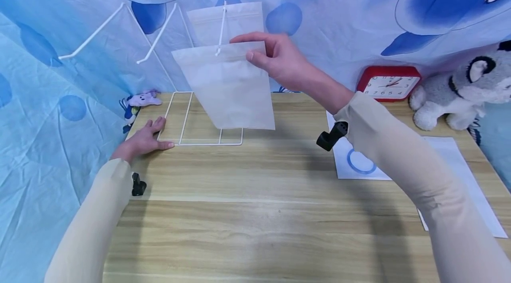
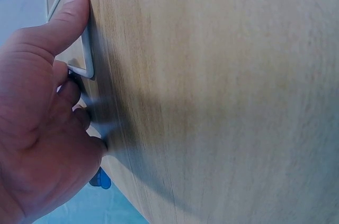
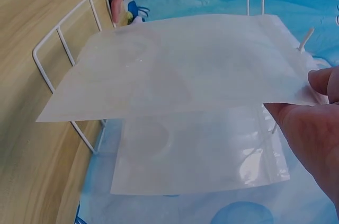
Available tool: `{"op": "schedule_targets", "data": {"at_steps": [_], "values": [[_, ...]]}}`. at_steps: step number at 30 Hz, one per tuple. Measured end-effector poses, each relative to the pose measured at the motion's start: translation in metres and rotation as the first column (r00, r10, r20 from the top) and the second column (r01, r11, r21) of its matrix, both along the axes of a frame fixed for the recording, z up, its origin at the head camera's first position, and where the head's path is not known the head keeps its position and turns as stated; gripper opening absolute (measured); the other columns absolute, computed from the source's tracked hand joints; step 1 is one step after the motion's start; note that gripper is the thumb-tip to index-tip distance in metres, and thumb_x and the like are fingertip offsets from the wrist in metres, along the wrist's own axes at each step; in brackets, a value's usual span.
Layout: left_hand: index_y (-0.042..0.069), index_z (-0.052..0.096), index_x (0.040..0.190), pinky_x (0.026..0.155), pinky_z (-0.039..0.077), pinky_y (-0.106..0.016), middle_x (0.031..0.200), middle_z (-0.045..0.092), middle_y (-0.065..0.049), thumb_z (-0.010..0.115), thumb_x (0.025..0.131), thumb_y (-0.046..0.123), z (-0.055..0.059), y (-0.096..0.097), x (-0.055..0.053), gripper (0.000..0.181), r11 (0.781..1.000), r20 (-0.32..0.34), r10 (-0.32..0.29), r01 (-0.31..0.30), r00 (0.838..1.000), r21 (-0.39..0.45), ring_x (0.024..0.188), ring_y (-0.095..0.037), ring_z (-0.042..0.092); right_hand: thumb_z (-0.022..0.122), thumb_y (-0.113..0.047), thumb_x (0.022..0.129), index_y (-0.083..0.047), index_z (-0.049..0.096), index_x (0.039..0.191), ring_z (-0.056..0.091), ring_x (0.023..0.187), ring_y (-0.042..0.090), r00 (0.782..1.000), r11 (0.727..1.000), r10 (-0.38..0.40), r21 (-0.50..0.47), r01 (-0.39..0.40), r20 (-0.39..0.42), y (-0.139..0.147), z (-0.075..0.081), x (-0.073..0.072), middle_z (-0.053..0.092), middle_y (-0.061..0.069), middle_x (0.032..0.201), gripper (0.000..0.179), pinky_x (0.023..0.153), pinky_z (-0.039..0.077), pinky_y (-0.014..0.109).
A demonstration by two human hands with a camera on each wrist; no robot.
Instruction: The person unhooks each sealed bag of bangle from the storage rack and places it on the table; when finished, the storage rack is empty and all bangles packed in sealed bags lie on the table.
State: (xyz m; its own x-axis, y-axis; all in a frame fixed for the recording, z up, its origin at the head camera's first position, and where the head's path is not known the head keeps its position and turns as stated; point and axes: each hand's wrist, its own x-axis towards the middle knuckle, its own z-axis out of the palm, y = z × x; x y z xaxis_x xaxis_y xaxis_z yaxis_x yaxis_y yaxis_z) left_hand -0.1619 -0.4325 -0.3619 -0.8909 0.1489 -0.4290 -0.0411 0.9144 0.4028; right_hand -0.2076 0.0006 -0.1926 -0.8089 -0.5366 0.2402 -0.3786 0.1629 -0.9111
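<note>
A white wire display rack (image 1: 209, 144) stands at the table's back left, with hooks jutting forward. My left hand (image 1: 144, 140) rests on its base at the front left corner, thumb along the front wire (image 2: 86, 49). In my right hand (image 1: 281, 54) the upper right corner of a translucent zip bag (image 1: 235, 92) is pinched, thumb in front. The tip of the right hook (image 1: 222, 30) shows at that bag's top strip. Behind it, a second similar bag (image 1: 247, 12) hangs on the same hook. The two other hooks (image 1: 157, 34) carry nothing.
A red clock (image 1: 389, 83) and a grey-and-white plush dog (image 1: 459, 83) sit at the back right. White sheets (image 1: 469, 176) lie under my right forearm, one with a blue ring (image 1: 361, 162). A small purple plush (image 1: 145, 98) is by the rack. Blue printed cloth (image 1: 327, 48) hangs behind.
</note>
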Motion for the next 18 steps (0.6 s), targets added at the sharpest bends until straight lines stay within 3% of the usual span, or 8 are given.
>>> {"op": "schedule_targets", "data": {"at_steps": [10, 18], "values": [[0.001, -0.002, 0.157, 0.108, 0.002, -0.074, 0.159, -0.01, -0.032, 0.07, 0.091, 0.051, -0.003, -0.001, 0.001, 0.11, 1.0, 0.005, 0.007, -0.007, 1.0, -0.013, 0.142, -0.056, -0.011, 0.058, -0.012, 0.103, -0.022, 0.066, 0.135, 0.023, 0.041, 0.019, 1.0, 1.0, 0.02, -0.02, -0.02, -0.011, 0.005, 0.003, 0.017, 0.024, 0.003, 0.053, 0.034, 0.041, 0.019, 0.028], [0.001, -0.004, 0.157, 0.108, 0.0, -0.073, 0.161, -0.012, -0.028, 0.069, 0.092, 0.048, -0.001, 0.0, 0.0, 0.108, 1.0, 0.009, 0.006, -0.006, 1.0, -0.001, 0.143, -0.052, -0.016, 0.058, -0.012, 0.102, -0.018, 0.066, 0.134, 0.02, 0.039, 0.018, 0.998, 0.997, 0.052, -0.061, -0.053, -0.019, 0.014, 0.007, 0.028, 0.022, 0.002, 0.05, 0.033, 0.04, 0.016, 0.028]]}}
